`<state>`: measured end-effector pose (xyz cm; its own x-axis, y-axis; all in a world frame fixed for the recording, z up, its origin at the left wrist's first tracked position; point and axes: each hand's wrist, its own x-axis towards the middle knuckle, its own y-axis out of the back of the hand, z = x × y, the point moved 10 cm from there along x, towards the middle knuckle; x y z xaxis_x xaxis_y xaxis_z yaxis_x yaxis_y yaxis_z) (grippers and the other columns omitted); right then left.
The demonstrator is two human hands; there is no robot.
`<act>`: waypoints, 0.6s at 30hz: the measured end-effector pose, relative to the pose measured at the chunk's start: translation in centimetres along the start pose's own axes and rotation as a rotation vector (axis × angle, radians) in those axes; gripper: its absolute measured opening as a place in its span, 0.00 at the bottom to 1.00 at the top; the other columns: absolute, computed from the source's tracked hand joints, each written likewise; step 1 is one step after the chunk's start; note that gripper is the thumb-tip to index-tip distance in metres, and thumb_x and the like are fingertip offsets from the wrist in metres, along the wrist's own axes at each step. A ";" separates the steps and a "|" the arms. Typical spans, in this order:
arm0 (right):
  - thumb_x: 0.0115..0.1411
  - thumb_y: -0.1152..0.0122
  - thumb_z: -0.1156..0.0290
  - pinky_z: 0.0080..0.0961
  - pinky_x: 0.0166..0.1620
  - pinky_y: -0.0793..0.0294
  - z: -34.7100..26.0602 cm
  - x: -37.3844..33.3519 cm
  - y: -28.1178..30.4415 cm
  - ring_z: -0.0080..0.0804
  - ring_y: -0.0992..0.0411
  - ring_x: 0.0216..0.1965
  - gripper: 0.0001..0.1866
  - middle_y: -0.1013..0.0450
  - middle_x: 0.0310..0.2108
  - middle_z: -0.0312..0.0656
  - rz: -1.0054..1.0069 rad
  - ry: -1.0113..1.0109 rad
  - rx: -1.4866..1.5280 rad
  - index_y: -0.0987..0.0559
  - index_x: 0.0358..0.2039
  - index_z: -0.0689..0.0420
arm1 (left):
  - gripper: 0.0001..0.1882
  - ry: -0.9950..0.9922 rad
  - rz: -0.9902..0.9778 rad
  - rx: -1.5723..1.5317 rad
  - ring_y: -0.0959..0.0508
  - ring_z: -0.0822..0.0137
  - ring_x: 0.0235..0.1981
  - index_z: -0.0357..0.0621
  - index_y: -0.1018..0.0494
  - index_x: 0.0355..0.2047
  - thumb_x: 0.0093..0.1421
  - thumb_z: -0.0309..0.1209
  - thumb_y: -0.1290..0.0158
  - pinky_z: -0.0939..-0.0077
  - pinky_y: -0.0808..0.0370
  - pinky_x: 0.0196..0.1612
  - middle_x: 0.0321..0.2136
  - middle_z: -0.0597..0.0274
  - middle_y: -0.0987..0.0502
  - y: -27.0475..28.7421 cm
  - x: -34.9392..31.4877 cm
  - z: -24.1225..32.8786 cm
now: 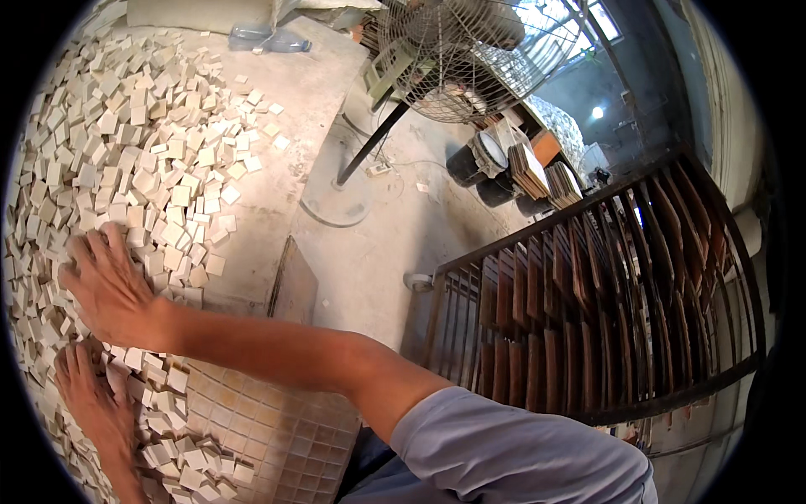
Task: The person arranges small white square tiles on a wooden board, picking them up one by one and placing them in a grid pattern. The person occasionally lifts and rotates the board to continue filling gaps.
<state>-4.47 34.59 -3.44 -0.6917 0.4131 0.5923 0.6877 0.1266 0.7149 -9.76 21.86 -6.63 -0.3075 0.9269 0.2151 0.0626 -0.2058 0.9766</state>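
Observation:
Small pale square tiles (172, 193) lie in a large loose heap on the left side of the table. Palm down on the heap, my right hand (107, 290) has its fingers apart and bent among the tiles; its fingertips are partly hidden. Nearer to me, my left hand (88, 395) also rests on the tiles, its thumb apart from its fingers, with nothing visible held. A grid tray (273, 416) with rows of square cells lies right of my left hand, below my right forearm. Loose tiles (197, 462) cover its left part.
A thin board (292, 281) stands at the table's right edge. Beyond it are a caged floor fan (470, 59) and several black buckets (463, 166). A metal rack (588, 294) full of brown boards fills the right side. A clear plastic bottle (269, 39) lies at the table's far end.

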 end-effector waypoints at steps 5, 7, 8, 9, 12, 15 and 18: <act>0.55 0.41 0.59 0.64 0.67 0.57 0.1 0.6 -1.9 0.66 0.42 0.62 0.30 0.38 0.62 0.66 -0.087 -0.061 -0.073 0.22 0.56 0.62 | 0.24 -0.006 0.102 -0.032 0.36 0.39 0.63 0.37 0.30 0.56 0.68 0.41 0.53 0.47 0.43 0.66 0.56 0.42 0.30 1.3 0.1 1.9; 0.55 0.41 0.59 0.65 0.66 0.56 0.3 0.6 -2.0 0.65 0.40 0.61 0.28 0.36 0.59 0.65 -0.025 -0.032 -0.087 0.21 0.54 0.62 | 0.23 -0.001 0.051 -0.040 0.36 0.39 0.63 0.37 0.30 0.57 0.68 0.41 0.52 0.47 0.43 0.67 0.57 0.42 0.29 0.7 0.5 1.8; 0.54 0.41 0.60 0.66 0.66 0.56 0.4 0.5 -2.0 0.65 0.40 0.60 0.27 0.35 0.58 0.65 0.006 -0.016 -0.095 0.20 0.52 0.62 | 0.23 0.002 0.026 -0.044 0.36 0.39 0.63 0.38 0.29 0.57 0.68 0.41 0.52 0.47 0.43 0.67 0.57 0.42 0.29 0.4 0.7 1.8; 0.55 0.43 0.63 0.67 0.66 0.56 0.6 0.3 -1.7 0.64 0.38 0.58 0.22 0.31 0.52 0.63 0.061 -0.021 -0.058 0.18 0.46 0.62 | 0.23 -0.003 0.031 -0.074 0.36 0.38 0.63 0.37 0.29 0.57 0.68 0.41 0.51 0.47 0.43 0.66 0.56 0.41 0.29 0.1 0.7 1.6; 0.53 0.43 0.67 0.62 0.61 0.49 0.7 -0.1 -1.2 0.59 0.36 0.52 0.16 0.31 0.46 0.62 0.097 -0.001 0.075 0.20 0.40 0.62 | 0.23 -0.027 0.091 -0.085 0.36 0.36 0.62 0.34 0.30 0.54 0.69 0.42 0.53 0.48 0.41 0.65 0.54 0.40 0.28 -0.3 0.4 1.5; 0.53 0.44 0.66 0.61 0.59 0.46 0.1 -0.4 -0.3 0.56 0.35 0.51 0.15 0.30 0.43 0.59 0.149 -0.007 -0.008 0.20 0.37 0.62 | 0.24 -0.031 0.064 -0.073 0.34 0.35 0.60 0.32 0.29 0.54 0.69 0.42 0.53 0.48 0.37 0.63 0.54 0.39 0.28 0.1 0.2 2.0; 0.54 0.44 0.65 0.63 0.59 0.46 -1.1 0.1 -0.1 0.56 0.35 0.51 0.17 0.30 0.43 0.58 0.170 0.012 -0.022 0.20 0.40 0.63 | 0.25 0.009 -0.004 -0.046 0.36 0.36 0.63 0.33 0.30 0.57 0.69 0.41 0.53 0.47 0.41 0.65 0.57 0.39 0.29 -0.3 -0.3 0.7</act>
<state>-4.89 33.66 -3.05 -0.5689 0.4161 0.7094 0.7898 0.0358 0.6123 -9.03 21.87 -7.03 -0.3164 0.9249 0.2108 0.0176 -0.2165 0.9761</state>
